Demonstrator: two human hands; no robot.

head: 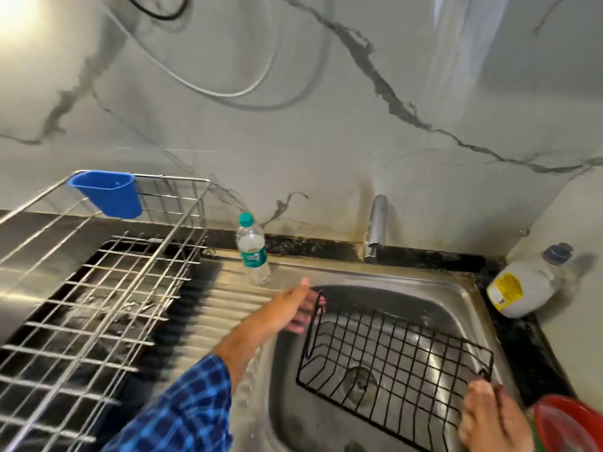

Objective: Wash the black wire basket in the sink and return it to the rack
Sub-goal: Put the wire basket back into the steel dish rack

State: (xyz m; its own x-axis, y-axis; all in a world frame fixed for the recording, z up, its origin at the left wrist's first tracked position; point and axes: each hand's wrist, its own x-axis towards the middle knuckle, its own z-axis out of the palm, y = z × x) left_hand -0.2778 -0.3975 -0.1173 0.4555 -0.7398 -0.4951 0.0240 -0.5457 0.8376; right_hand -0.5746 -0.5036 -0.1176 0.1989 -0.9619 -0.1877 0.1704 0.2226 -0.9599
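Note:
The black wire basket [394,363] hangs tilted over the steel sink [456,291], held at both ends. My left hand [295,308] grips its upper left wire handle, fingers curled round it. My right hand [489,415] pinches the basket's lower right corner near the sink's front edge. The drain shows through the basket's mesh. The silver wire dish rack [98,288] stands on the drainboard to the left, with a blue plastic cup holder [109,194] hooked on its back rim.
The chrome tap [377,226] rises behind the sink; I see no water running from it. A water bottle [253,249] with a teal cap stands on the sink's back ledge. A white jug [522,282] lies on the right counter. A red bowl [567,425] sits at the lower right.

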